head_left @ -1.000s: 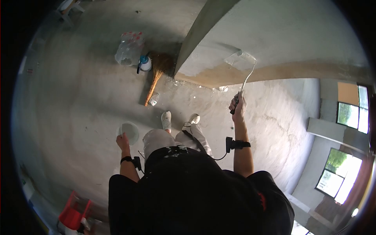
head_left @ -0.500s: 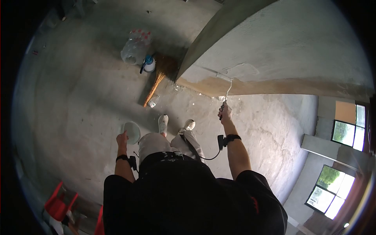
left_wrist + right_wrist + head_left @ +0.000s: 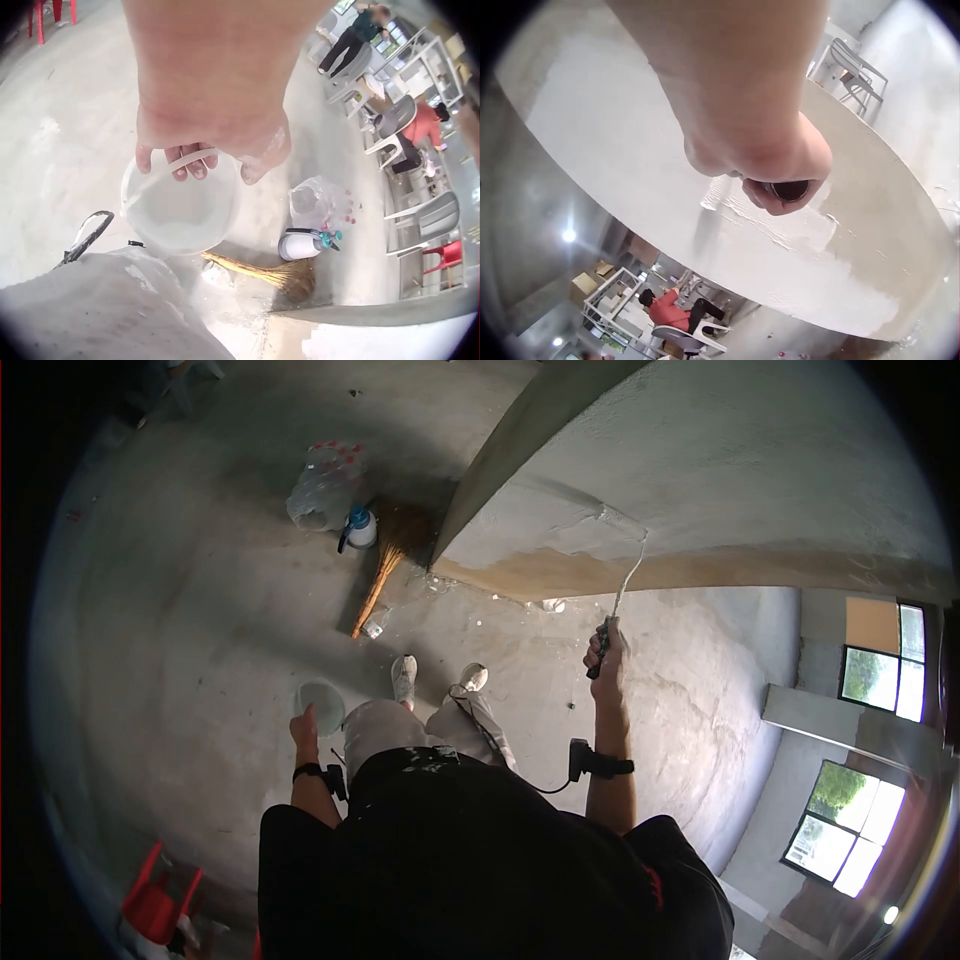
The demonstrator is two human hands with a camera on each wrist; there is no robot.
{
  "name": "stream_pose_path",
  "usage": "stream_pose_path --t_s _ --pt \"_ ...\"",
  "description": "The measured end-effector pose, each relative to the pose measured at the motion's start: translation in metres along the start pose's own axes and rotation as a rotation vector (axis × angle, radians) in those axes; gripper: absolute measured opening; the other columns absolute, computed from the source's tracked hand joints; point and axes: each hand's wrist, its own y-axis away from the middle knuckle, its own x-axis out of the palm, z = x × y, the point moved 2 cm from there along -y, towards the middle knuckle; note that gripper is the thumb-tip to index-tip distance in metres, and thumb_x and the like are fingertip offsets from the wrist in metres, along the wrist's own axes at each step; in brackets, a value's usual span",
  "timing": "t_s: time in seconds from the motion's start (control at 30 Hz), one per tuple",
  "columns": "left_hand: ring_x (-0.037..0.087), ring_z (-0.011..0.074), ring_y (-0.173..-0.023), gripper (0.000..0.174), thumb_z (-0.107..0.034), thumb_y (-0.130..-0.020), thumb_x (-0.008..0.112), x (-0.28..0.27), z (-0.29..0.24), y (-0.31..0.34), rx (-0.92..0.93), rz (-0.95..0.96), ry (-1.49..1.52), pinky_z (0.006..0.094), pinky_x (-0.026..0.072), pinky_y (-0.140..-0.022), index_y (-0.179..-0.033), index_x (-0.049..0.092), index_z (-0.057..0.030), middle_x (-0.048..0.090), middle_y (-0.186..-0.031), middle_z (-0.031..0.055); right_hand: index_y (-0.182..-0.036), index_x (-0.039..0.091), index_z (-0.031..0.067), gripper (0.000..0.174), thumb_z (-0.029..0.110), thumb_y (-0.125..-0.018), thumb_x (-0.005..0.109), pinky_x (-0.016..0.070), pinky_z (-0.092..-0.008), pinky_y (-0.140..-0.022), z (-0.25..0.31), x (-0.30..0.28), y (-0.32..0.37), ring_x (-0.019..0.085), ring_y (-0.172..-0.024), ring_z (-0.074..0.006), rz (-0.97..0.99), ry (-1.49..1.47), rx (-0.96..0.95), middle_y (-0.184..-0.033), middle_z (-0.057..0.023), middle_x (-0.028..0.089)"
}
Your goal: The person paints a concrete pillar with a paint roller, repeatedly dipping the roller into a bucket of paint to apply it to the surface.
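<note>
My right hand (image 3: pixel 606 655) grips the dark handle of a paint roller (image 3: pixel 625 520), whose white head lies against the wall (image 3: pixel 760 470). In the right wrist view the handle's end (image 3: pixel 789 190) shows in the curled fingers, with wet white paint ridges (image 3: pixel 765 232) on the wall. A brown unpainted strip (image 3: pixel 700 570) runs along the wall's lower edge. My left hand (image 3: pixel 304 728) hangs low at my side, its fingers hooked round the handle (image 3: pixel 169 171) of a translucent white bucket (image 3: pixel 180 214).
A straw broom (image 3: pixel 375 590), a spray bottle (image 3: pixel 360 527) and a bag of bottles (image 3: pixel 325 485) stand on the floor by the wall's corner. A red chair (image 3: pixel 157 900) is behind at left. Grey chairs (image 3: pixel 431 221) and people appear farther off in the left wrist view.
The roller first came down to the brown strip and left, then went back up and right across the wall. My left hand still holds the bucket.
</note>
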Motion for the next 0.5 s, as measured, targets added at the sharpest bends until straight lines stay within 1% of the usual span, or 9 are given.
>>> stream_pose_path --t_s 0.1,0.17,0.2,0.27,0.3,0.37,0.4,0.47,0.5 --pt "0.063 0.0397 -0.079 0.063 -0.046 -0.080 0.060 -0.002 0.000 0.001 -0.059 -0.007 0.108 0.0438 0.0456 -0.074 -0.089 0.061 0.0170 0.064 -0.083 0.0297 -0.083 0.046 0.0117 0.033 0.042 -0.095 0.048 0.0250 -0.0204 -0.037 -0.013 0.003 -0.006 0.032 -0.040 -0.0054 0.009 -0.028 -0.005 -0.056 0.0026 0.039" --pt "0.062 0.0368 -0.078 0.062 -0.043 -0.080 0.062 -0.008 -0.005 0.001 -0.052 0.036 0.058 0.0426 0.0454 -0.072 -0.094 0.059 0.0173 0.065 -0.090 0.0276 -0.083 0.046 0.0123 0.032 0.041 -0.095 0.048 0.0245 -0.0205 -0.036 -0.020 0.005 -0.010 0.032 -0.040 -0.0051 0.006 -0.012 0.004 -0.056 0.0028 0.039" --pt "0.062 0.0368 -0.078 0.062 -0.043 -0.080 0.062 -0.012 -0.008 0.006 -0.055 0.029 0.059 0.0426 0.0454 -0.072 -0.094 0.059 0.0173 0.065 -0.090 0.0276 -0.082 0.045 0.0124 0.032 0.041 -0.095 0.049 0.0241 -0.0204 -0.036 -0.025 0.004 -0.013 0.031 -0.040 -0.0048 0.006 -0.004 0.007 -0.055 0.0032 0.038" --pt "0.062 0.0349 -0.082 0.061 -0.042 -0.080 0.062 -0.016 -0.017 0.016 -0.115 0.013 0.172 0.0424 0.0455 -0.071 -0.098 0.059 0.0166 0.064 -0.093 0.0261 -0.080 0.045 0.0122 0.034 0.042 -0.094 0.051 0.0238 -0.0203 -0.035 -0.039 0.003 -0.019 0.030 -0.039 -0.0047 0.004 0.007 0.032 -0.055 0.0039 0.037" --pt "0.062 0.0349 -0.082 0.061 -0.042 -0.080 0.062 -0.018 -0.026 0.023 -0.115 0.007 0.174 0.0424 0.0455 -0.071 -0.098 0.059 0.0166 0.064 -0.093 0.0261 -0.080 0.045 0.0122 0.034 0.042 -0.094 0.051 0.0238 -0.0203 -0.035 -0.046 0.002 -0.024 0.030 -0.039 -0.0047 0.009 0.005 0.033 -0.055 0.0039 0.037" --pt "0.061 0.0322 -0.081 0.055 -0.041 -0.081 0.061 -0.023 -0.035 0.037 -0.256 0.006 0.242 0.0410 0.0460 -0.069 -0.094 0.061 0.0126 0.063 -0.085 0.0228 -0.079 0.045 0.0121 0.035 0.043 -0.093 0.052 0.0236 -0.0206 -0.034 -0.060 -0.002 -0.034 0.030 -0.038 -0.0051 -0.018 0.059 0.093 -0.055 0.0039 0.037" --pt "0.061 0.0322 -0.081 0.055 -0.041 -0.081 0.061 -0.019 -0.019 0.026 -0.258 0.002 0.241 0.0410 0.0460 -0.069 -0.094 0.061 0.0126 0.063 -0.085 0.0228 -0.079 0.045 0.0121 0.035 0.043 -0.093 0.052 0.0236 -0.0206 -0.034 -0.069 -0.004 -0.040 0.030 -0.038 -0.0051 -0.015 0.057 0.097 -0.055 0.0039 0.037" --pt "0.059 0.0288 -0.076 0.049 -0.039 -0.081 0.061 -0.008 0.012 0.001 -0.060 0.086 0.145 0.0382 0.0471 -0.066 -0.092 0.061 0.0093 0.059 -0.077 0.0176 -0.077 0.045 0.0122 0.036 0.043 -0.092 0.053 0.0233 -0.0217 -0.034 -0.089 -0.009 -0.054 0.030 -0.037 -0.0057 -0.025 0.083 0.139 -0.054 0.0040 0.037" --pt "0.059 0.0288 -0.076 0.049 -0.039 -0.081 0.061 -0.006 0.015 -0.001 -0.060 0.078 0.143 0.0382 0.0471 -0.066 -0.092 0.061 0.0093 0.059 -0.077 0.0176 -0.077 0.045 0.0122 0.036 0.043 -0.092 0.053 0.0233 -0.0217 -0.034 -0.097 -0.010 -0.062 0.030 -0.037 -0.0057 -0.020 0.079 0.143 -0.054 0.0040 0.037"
